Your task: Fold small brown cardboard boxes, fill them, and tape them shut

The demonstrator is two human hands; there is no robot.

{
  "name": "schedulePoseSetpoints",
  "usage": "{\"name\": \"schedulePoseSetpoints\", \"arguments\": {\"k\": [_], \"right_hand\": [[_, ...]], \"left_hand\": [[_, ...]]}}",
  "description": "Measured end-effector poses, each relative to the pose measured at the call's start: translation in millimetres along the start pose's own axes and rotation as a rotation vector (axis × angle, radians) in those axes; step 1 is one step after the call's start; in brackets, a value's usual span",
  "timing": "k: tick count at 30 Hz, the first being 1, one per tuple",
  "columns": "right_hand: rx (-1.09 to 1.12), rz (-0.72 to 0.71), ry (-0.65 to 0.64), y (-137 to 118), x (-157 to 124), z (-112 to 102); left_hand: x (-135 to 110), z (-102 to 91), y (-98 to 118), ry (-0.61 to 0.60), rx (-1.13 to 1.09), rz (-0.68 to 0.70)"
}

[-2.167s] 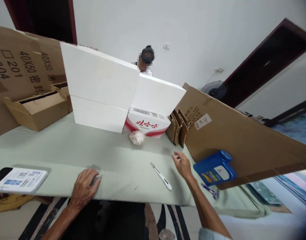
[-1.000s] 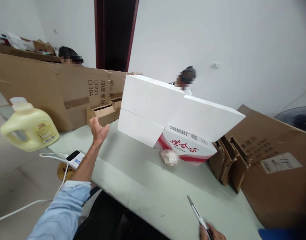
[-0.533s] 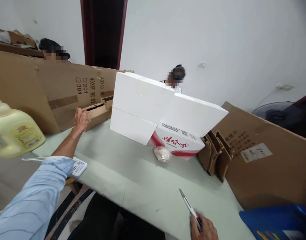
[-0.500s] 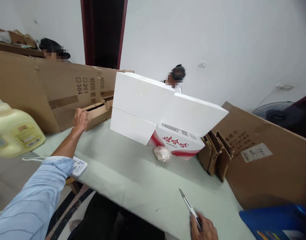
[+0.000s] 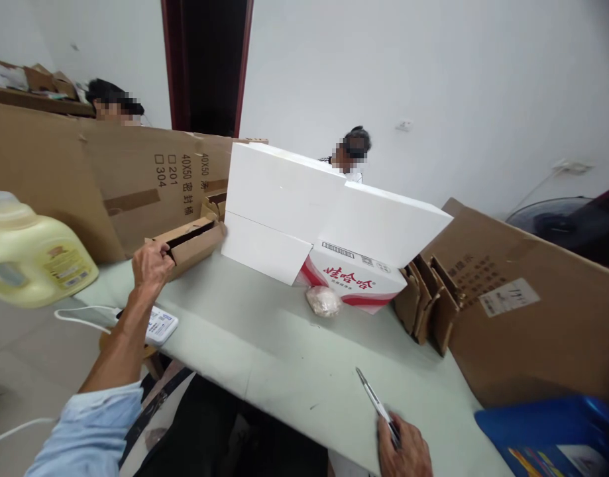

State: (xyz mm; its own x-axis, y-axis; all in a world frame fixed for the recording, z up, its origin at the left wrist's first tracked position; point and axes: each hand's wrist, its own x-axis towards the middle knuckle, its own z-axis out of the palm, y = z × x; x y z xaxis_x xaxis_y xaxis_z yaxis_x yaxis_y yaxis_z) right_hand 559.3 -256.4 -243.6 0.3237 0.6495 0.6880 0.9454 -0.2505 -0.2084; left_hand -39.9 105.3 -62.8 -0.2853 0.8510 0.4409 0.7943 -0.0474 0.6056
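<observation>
My left hand [image 5: 152, 266] grips the near end of a long, narrow cardboard box [image 5: 197, 248] with an open top, at the table's left side. Behind that box, a tall brown cardboard sheet [image 5: 135, 179] stands upright. At the front edge, my right hand [image 5: 406, 447] is closed around a slim craft knife [image 5: 376, 401], its pointed tip aimed away from me over the table. Standing at the middle back is a white carton [image 5: 284, 192] with red lettering on its lower part. A small clear plastic-wrapped bundle [image 5: 324, 301] lies against it.
A yellow liquid jug [image 5: 40, 258] stands at the left, near a white device with a cable [image 5: 161, 326]. Folded cardboard pieces [image 5: 428, 305] and a large brown sheet [image 5: 543, 331] stand at right, above a blue container [image 5: 547, 434]. Two people sit beyond the boxes.
My left hand has drawn the narrow cardboard box toward me and slightly left, away from another box behind it. My right hand with the craft knife has stayed almost still.
</observation>
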Motion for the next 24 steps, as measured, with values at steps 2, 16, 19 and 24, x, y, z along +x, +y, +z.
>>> {"name": "schedulePoseSetpoints", "arguments": {"k": [2, 16, 19, 24], "right_hand": [[-0.004, 0.007, 0.006, 0.8, -1.0, 1.9], [0.058, 0.016, 0.063, -32.1, 22.2, -19.6], [0.219, 0.131, 0.054, -69.4, 43.8, -27.8], [0.704, 0.378, -0.238, -143.3, 86.8, -37.0]], "left_hand": [[-20.3, -6.7, -0.3, 0.056, -0.091, -0.050], [-154.5, -31.0, 46.5, -0.264, -0.623, 0.073], [-159.8, -41.4, 51.5, -0.374, -0.648, 0.167], [-161.8, -49.7, 53.3, -0.551, -0.711, 0.264]]}}
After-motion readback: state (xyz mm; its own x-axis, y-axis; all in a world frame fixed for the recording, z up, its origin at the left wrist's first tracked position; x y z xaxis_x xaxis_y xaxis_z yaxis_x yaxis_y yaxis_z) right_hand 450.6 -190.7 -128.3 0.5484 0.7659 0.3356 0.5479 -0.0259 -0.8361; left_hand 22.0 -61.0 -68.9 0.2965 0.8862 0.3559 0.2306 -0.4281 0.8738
